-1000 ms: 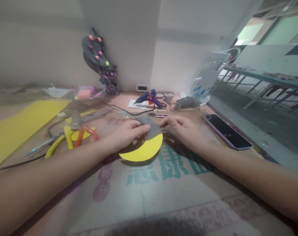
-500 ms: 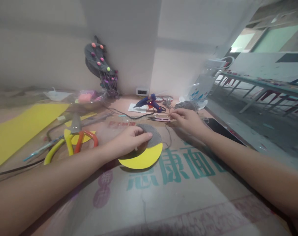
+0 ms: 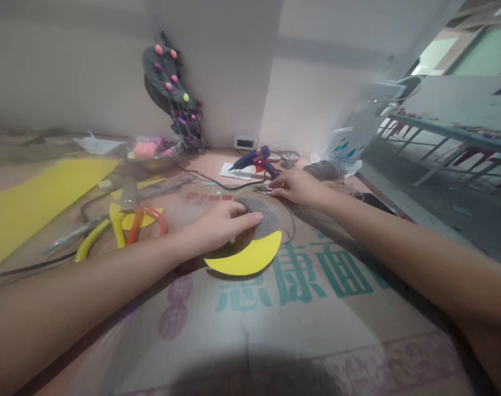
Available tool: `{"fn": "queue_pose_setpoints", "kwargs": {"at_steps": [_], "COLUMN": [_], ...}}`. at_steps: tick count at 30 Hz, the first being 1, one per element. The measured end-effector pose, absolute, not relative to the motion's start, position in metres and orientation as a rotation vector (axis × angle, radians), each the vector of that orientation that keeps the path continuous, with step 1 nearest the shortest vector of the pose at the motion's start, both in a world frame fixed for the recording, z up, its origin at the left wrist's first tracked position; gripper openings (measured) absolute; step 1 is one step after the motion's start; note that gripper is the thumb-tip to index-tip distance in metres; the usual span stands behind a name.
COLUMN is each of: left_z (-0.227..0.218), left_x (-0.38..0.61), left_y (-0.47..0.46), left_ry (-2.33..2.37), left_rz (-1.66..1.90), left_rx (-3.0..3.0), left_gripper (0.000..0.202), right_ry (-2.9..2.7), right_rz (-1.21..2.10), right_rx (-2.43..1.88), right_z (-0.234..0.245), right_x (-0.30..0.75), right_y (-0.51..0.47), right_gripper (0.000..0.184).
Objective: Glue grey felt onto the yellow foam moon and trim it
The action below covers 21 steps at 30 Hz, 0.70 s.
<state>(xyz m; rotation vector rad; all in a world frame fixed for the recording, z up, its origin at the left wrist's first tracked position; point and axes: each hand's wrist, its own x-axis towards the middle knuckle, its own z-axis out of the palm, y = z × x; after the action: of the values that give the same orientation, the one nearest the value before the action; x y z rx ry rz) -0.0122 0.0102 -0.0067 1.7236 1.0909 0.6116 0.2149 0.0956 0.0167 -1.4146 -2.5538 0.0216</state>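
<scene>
A yellow paper disc point(image 3: 250, 257) lies on the printed cardboard, partly covered by a grey coil of wound string point(image 3: 263, 215). My left hand point(image 3: 219, 225) rests on the grey coil with fingers flat, pressing it down. My right hand point(image 3: 298, 188) reaches further back and touches a small thread snip point(image 3: 263, 190) lying just in front of the blue glue gun point(image 3: 255, 161); its fingers curl over the snip. A grey string point(image 3: 292, 225) trails from the coil toward the right.
Scissors with orange and yellow handles point(image 3: 129, 225) lie at the left, beside a yellow foam sheet point(image 3: 36, 201). A grey string bundle point(image 3: 327, 170) and a dark phone point(image 3: 372, 202) sit at the right. A dark decorated ornament point(image 3: 170, 93) leans on the wall.
My right hand left the coil and moved back and left to the thread snip by the glue gun. My left hand stayed pressed on the coil.
</scene>
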Motion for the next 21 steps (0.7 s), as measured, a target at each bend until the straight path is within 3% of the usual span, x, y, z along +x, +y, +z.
{"fn": "queue_pose_setpoints", "kwargs": {"at_steps": [6,11,14,21], "left_z": [-0.002,-0.002,-0.003,-0.01], "left_x": [-0.01,-0.01,-0.01,-0.012], "left_y": [0.008,0.008,0.009,0.01], "left_ry": [1.051,1.099,1.08,1.045], "left_rz": [0.63,0.656,0.679,0.731], "left_rx": [1.738,1.711,1.702,1.788], "left_gripper": [0.04,0.04,0.039,0.044], "right_ry": [-2.732,-2.375,-2.102,-1.952], "right_rz": [-0.126,-0.099,0.126,0.965], "right_rx": [-1.523,-1.352,-1.242,-1.479], "right_z": [0.021,0.033,0.047,0.039], "right_x": [0.203,0.199,0.197,0.19], "right_y": [0.109,0.093,0.059,-0.004], "right_gripper": [0.022,0.023,0.025,0.022]}}
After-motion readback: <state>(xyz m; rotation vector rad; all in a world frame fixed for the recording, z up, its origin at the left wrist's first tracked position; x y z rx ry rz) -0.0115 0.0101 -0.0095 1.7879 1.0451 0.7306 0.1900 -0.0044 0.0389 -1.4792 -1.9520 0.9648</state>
